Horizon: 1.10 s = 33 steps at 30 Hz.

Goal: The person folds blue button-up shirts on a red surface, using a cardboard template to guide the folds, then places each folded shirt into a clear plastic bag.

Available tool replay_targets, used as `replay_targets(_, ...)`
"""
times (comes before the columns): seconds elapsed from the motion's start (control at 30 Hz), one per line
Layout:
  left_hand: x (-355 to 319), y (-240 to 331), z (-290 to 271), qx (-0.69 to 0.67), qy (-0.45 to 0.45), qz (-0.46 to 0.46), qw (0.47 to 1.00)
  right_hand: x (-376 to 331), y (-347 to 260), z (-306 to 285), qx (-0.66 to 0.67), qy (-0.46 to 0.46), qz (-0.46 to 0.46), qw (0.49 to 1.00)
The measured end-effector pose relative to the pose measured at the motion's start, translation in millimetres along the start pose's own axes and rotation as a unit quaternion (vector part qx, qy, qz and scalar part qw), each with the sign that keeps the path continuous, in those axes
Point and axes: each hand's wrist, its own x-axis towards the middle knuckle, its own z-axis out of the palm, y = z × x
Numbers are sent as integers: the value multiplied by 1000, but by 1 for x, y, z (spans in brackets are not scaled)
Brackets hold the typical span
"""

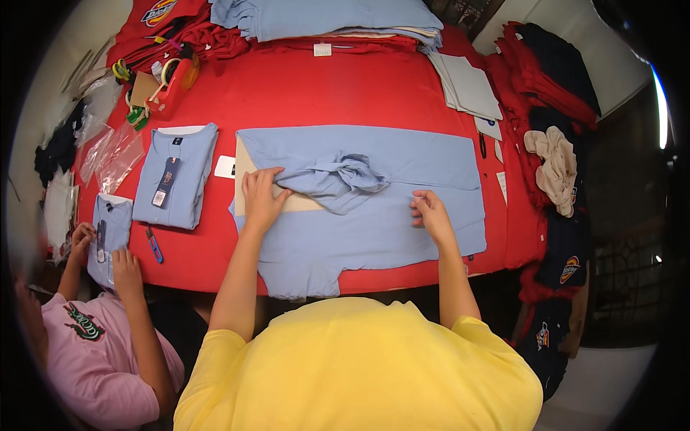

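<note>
"Starting with my left hand (264, 195), left of centre in the frame: its grip is wide, thumb and fingers apart, tips resting at the edge of the blue garment (374, 215) and the tan board (242, 154) beside that edge."

"And the other side?"

"My right hand (429, 214), right of centre, is half curled over the cloth. From up here I cannot tell whether that grip pinches any."

"Where's the garment, and what worries you?"

"It's spread across the middle of the frame, with a twisted bunch between my hands. Pressed flat as it lies, that bunch would likely leave creases or a lump."

"Could the board shift?"

"I think so. A rightward tug on the cloth, with the left fingertips too light, could skew it. Lower centre, the garment also reaches the near edge of the tabletop (309, 93), so brushing against it could drag it crooked."

"Anything farther out?"

"A white card (224, 167) lies just left of the board; a careless sweep might knock it. Toward the lower left, the blue-handled snips (154, 246) lie near a co-worker's hand (128, 274) and a folded blue shirt (183, 205). Reaching there unchecked, I could bump that hand or snag cloth on the tips."
</note>
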Motion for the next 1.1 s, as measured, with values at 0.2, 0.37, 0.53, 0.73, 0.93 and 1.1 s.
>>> replay_targets(0.2, 7, 2, -12, 69, -9, 80, 994, -1, -58, 55, -236, 22, -263, 935)
replay_targets(0.37, 3, -6, -8, 17, -24, 41, 999, 37, -85, 36, -207, -30, -232, 950)
replay_targets(0.53, 1, -3, -8, 1, -2, 39, 999, 41, -92, 33, -264, 86, -294, 914)
replay_targets(0.73, -2, -6, -4, 1, 27, 36, 999, 5, -68, 63, -295, -13, -295, 909)
replay_targets(0.93, 0, -5, -6, -8, 30, 42, 999, 25, -65, 80, -256, 71, -203, 942)
replay_targets(1.1, -1, -7, -6, -5, 4, 24, 1000, 38, -84, 80, -242, 34, -269, 932)
